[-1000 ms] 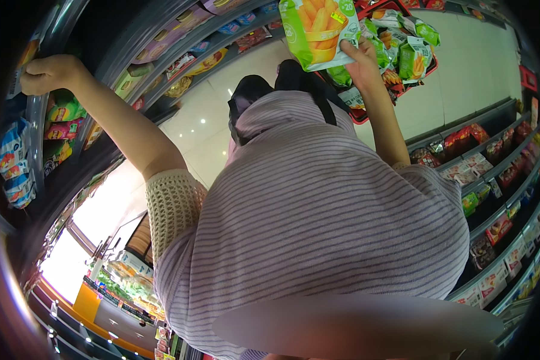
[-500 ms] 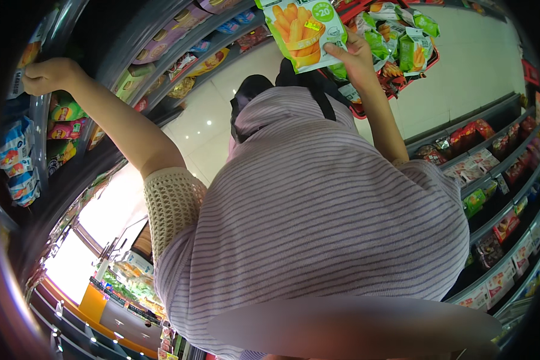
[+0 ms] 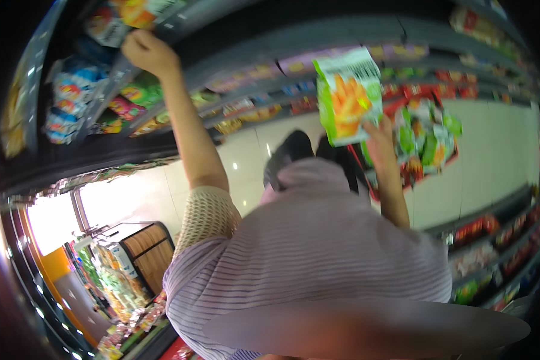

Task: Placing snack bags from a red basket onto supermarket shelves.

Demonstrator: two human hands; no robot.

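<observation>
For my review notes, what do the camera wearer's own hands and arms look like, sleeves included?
The left hand and right hand are ungloved, with bare forearms. The left arm has a short, cream, open-knit sleeve below the shoulder of a pale purple top with darker stripes. The right sleeve is too blurred to make out.

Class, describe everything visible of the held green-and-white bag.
The bag looks like plastic film, green on its left, white on top, printed with orange sticks and a yellow patch. It appears sealed, though blur hides detail. Slightly tilted, it is gripped near its lower right corner by the right hand, before the shelves.
</observation>
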